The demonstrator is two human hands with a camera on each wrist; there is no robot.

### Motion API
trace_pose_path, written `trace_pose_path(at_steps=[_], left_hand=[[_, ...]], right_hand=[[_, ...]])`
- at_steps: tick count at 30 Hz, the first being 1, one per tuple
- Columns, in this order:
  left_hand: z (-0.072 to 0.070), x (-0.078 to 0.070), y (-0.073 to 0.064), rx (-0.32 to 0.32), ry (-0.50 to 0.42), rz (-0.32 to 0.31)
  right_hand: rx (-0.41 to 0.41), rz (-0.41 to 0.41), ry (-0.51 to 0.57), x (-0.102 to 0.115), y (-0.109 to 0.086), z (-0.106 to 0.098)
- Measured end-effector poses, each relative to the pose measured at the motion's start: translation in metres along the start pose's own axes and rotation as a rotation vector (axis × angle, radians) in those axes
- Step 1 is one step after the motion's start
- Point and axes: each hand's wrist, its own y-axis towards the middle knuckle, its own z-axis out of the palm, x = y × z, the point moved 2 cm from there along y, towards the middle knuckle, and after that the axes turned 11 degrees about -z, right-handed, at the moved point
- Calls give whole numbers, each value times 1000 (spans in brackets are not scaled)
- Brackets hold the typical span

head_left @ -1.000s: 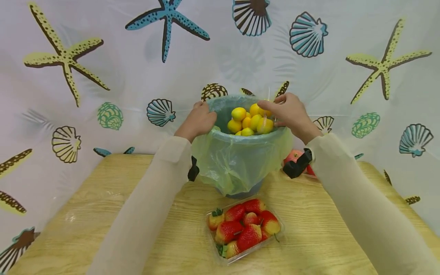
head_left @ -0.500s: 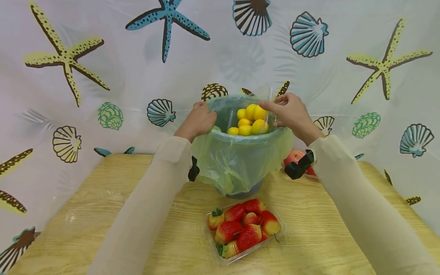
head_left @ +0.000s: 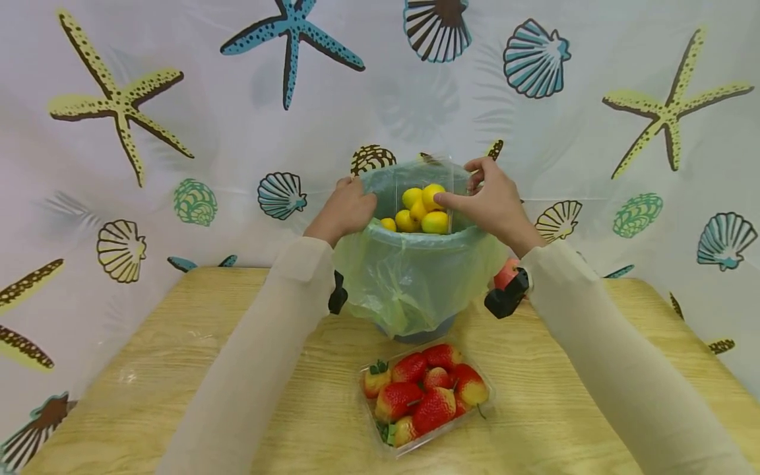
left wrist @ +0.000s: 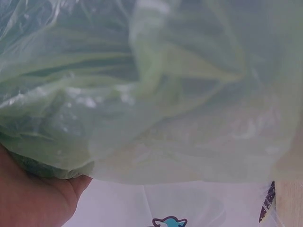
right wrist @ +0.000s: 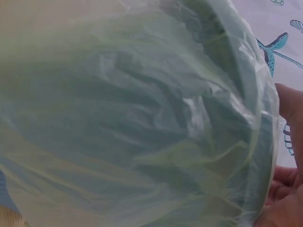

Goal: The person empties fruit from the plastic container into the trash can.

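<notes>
Right hand [head_left: 494, 203] holds a plain, clear box [head_left: 424, 173] of lemons [head_left: 435, 223].

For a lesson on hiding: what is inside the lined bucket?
Lemons and part of a clear plastic container show; the front of the lined bucket hides anything lower.

Lemons [head_left: 418, 210] are showing yellow, one tinging greenish. Liner bag [head_left: 410, 284] is reading translucent pale green; bucket base [head_left: 424, 333], blue-grey. Strawberries [head_left: 435, 409] are shading red to yellow. Sleeves [head_left: 249, 369] are reading plain cream; wrist cameras [head_left: 506, 295], black. Worktop [head_left: 546, 382] is displaying tan wood grain. White backdrop [head_left: 380, 92] is bearing yellow and blue starfish [head_left: 121, 107], yellow, brown and blue shells [head_left: 536, 59].
</notes>
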Motion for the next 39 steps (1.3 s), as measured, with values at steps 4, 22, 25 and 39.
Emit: trace_pose_path(at_steps=[4,22,25,39], left_hand=[[1,-1,0,7,-12,-9],[1,-1,3,23,11,-2],[1,-1,3,18,0,-12],[2,0,1,21,-9,-8]], right_hand=[[-4,-8,2,-2,0,0],[-25,-151,-31,-5,-3,1],[-30,-139,-10,-4,-4,0],[-150,183,287,0,-6,-10]])
